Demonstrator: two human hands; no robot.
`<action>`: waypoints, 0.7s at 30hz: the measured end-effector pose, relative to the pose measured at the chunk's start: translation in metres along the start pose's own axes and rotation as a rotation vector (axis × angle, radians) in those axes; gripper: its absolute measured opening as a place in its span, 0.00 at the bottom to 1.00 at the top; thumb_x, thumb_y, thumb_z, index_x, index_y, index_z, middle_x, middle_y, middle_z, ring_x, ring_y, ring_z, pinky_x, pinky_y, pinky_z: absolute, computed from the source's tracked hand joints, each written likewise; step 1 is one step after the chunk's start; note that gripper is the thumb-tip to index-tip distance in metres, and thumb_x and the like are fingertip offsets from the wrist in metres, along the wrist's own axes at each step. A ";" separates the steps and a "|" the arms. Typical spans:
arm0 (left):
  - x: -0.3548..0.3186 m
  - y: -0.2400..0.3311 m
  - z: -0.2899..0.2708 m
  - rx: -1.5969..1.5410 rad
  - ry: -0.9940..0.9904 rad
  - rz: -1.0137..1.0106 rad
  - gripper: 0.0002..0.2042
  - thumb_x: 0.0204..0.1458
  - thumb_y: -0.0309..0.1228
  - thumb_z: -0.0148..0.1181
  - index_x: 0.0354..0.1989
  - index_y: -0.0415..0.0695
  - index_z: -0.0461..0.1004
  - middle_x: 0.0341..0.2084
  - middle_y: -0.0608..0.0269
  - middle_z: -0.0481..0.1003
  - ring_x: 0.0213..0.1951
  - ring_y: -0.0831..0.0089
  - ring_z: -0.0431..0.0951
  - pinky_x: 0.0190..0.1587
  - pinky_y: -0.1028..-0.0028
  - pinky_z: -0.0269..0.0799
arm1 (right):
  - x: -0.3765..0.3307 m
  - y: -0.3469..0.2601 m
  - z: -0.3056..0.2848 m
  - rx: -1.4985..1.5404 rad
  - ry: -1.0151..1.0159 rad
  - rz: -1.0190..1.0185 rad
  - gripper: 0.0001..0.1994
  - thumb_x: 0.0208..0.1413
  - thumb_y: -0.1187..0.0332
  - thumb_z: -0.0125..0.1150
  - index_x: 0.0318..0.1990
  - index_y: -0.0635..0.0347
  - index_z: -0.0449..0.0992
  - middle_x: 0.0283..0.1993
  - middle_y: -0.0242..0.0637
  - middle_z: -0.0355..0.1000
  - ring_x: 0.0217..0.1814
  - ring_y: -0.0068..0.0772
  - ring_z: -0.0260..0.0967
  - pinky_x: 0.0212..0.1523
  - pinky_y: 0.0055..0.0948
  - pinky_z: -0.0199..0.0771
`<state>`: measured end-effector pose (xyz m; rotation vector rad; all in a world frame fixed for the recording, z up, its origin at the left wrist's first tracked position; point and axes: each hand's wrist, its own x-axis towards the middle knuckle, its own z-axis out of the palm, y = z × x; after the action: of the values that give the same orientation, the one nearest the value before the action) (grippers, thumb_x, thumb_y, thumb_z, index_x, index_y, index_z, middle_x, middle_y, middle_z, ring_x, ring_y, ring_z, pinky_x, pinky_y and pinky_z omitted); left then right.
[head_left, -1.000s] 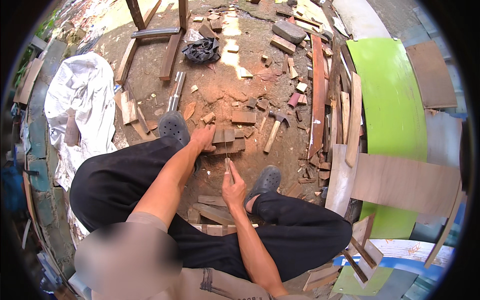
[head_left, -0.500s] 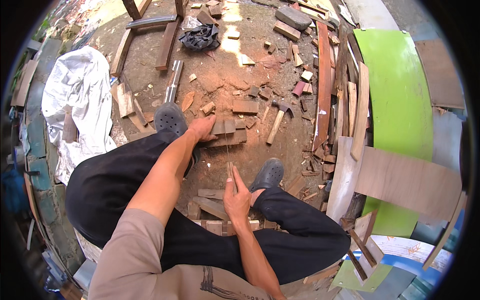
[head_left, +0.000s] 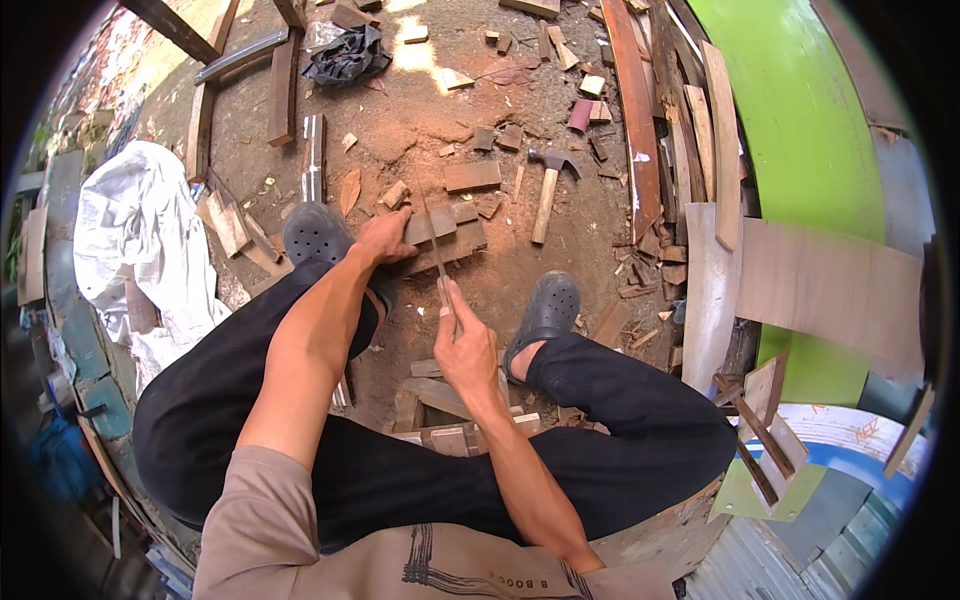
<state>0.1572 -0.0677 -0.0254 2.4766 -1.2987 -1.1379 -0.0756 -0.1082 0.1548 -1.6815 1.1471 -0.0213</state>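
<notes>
My left hand (head_left: pixel 382 238) is closed on the left end of a small brown wood block (head_left: pixel 422 228), pressing it down on a thicker wood piece (head_left: pixel 462 243) on the ground. Across the block, pointing away from me, runs the thin blade of a handsaw (head_left: pixel 434 240). My right hand (head_left: pixel 466 352) grips the saw's handle on the near side, thumb and fingers along it. Whether the blade has cut into the block is too small to tell. A hammer (head_left: pixel 546 200) with a wooden handle lies to the right, touched by neither hand.
Wood offcuts (head_left: pixel 472 177) and sawdust are scattered ahead. Long planks (head_left: pixel 632 120) and a green panel (head_left: pixel 800 150) line the right side. A white sack (head_left: pixel 145 240) lies at left, a black plastic bag (head_left: pixel 347 57) farther off. My shoes (head_left: pixel 318 234) flank the work.
The whole view has shifted, so the ground things sit higher in it. My right hand and the saw handle have come somewhat closer to the block. The left hand keeps its hold.
</notes>
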 end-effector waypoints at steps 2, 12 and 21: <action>-0.001 0.002 -0.004 -0.007 -0.013 -0.030 0.31 0.43 0.42 0.73 0.53 0.43 0.66 0.46 0.43 0.79 0.54 0.43 0.77 0.54 0.50 0.72 | -0.024 0.013 0.006 0.014 0.057 -0.090 0.23 0.67 0.62 0.52 0.68 0.54 0.70 0.29 0.62 0.76 0.33 0.63 0.78 0.37 0.48 0.76; 0.007 0.007 -0.001 0.007 -0.033 -0.042 0.39 0.40 0.42 0.74 0.63 0.44 0.66 0.49 0.40 0.78 0.54 0.43 0.77 0.56 0.52 0.73 | 0.024 0.024 0.010 0.066 0.068 -0.107 0.21 0.66 0.65 0.52 0.64 0.57 0.74 0.38 0.61 0.76 0.39 0.63 0.77 0.41 0.48 0.76; 0.006 -0.003 0.001 -0.020 -0.001 -0.090 0.38 0.40 0.41 0.74 0.62 0.45 0.67 0.50 0.43 0.78 0.55 0.45 0.77 0.57 0.54 0.72 | -0.067 0.014 -0.027 0.063 0.034 -0.080 0.22 0.66 0.62 0.53 0.65 0.55 0.73 0.34 0.62 0.77 0.32 0.63 0.78 0.35 0.51 0.77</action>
<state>0.1608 -0.0697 -0.0303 2.5432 -1.1812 -1.1653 -0.1348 -0.0824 0.1894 -1.6755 1.0927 -0.1350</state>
